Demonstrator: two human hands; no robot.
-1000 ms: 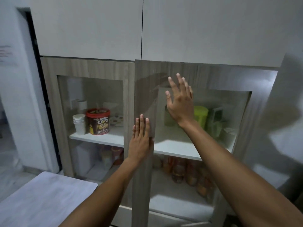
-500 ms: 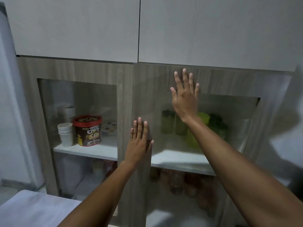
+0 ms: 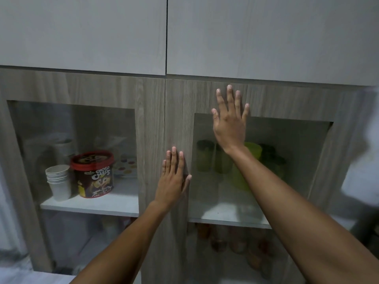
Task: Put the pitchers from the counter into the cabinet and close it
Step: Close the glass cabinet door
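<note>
The wood-framed right cabinet door (image 3: 178, 111) with a frosted glass pane sits flush with the left door (image 3: 151, 111). My left hand (image 3: 173, 179) lies flat on the door's left frame, fingers apart. My right hand (image 3: 229, 124) presses flat higher up, across the top frame and the pane. Behind the glass, blurred green pitchers (image 3: 205, 158) and a lime-green one (image 3: 253, 152) stand on the white shelf (image 3: 227, 218).
Behind the left pane stand a stack of white paper cups (image 3: 58, 181) and a red-lidded choco chips tub (image 3: 93, 175). Brown jars (image 3: 231, 240) fill the lower right shelf. White upper cabinet doors (image 3: 82, 31) hang above. A pale counter corner (image 3: 24, 277) shows at bottom left.
The right door has swung from ajar to flush with the left door. Both hands stayed flat on it, pushing it in; the view moved closer and to the right.
</note>
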